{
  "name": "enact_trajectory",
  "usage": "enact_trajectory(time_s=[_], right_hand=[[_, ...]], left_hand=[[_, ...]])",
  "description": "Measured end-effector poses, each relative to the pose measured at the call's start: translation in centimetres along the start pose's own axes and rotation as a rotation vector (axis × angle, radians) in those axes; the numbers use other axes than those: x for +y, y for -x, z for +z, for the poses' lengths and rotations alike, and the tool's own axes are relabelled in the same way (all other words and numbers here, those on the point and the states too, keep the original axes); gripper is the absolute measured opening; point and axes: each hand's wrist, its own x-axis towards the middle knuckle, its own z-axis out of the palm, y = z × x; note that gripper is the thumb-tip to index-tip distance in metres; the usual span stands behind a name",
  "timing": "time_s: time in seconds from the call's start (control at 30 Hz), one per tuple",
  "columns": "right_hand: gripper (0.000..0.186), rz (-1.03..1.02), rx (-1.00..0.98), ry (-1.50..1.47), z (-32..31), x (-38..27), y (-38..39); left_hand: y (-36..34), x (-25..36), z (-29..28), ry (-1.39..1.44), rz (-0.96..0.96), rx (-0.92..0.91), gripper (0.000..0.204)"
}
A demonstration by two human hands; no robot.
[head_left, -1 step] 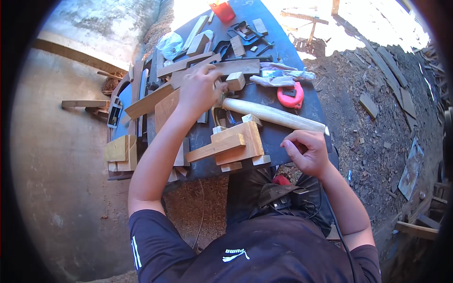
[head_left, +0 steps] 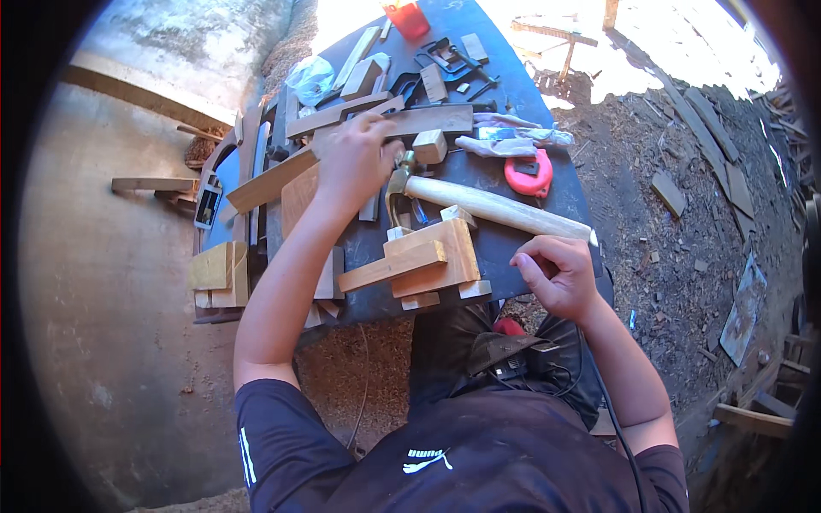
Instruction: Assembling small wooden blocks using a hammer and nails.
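My left hand [head_left: 355,162] is over several wooden strips [head_left: 338,115] on the table. Its fingers are bent and apart, with nothing visible between them; whether the fingertips touch the wood is hidden. Just right of it lies a claw hammer [head_left: 500,208], its pale handle pointing toward my right side. My right hand [head_left: 558,275] is loosely curled at the table's right edge, near the handle's end, and nothing shows in it. Between my hands sits a small wooden assembly [head_left: 436,261], a board with a strip across it and light blocks at its corners. A light wooden block [head_left: 429,146] stands beyond the hammer head.
The dark blue table [head_left: 560,224] also bears a red tape measure [head_left: 528,173], gloves [head_left: 505,145], clamps [head_left: 449,58], a plastic bag [head_left: 310,81] and a red container [head_left: 407,20]. Stacked wood pieces [head_left: 224,269] are at the left edge. Wood scraps cover the ground at right.
My left hand has shifted slightly left, away from the hammer, and more of the hammer head shows. My right hand has stayed in place.
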Motion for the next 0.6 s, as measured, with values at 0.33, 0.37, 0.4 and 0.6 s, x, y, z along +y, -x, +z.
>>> enact_trajectory(time_s=[0.33,0.37,0.4,0.6], right_hand=[[0.011,0.012,-0.001,0.069,-0.2,-0.4,-0.3],[0.011,0.007,0.012,0.087,-0.2,-0.3,-0.3],[0.012,0.007,0.012,0.090,-0.1,-0.1,-0.3],[0.019,0.113,0.005,0.103,0.2,-1.0,-0.4]], left_hand=[[8.6,-0.3,-0.4,0.202,-0.354,-0.265,0.045],[8.8,0.4,-0.2,0.145,-0.357,-0.256,0.047],[9.2,0.1,0.5,0.197,-0.327,-0.200,0.045],[7.4,0.5,-0.5,0.541,-0.327,0.126,0.034]])
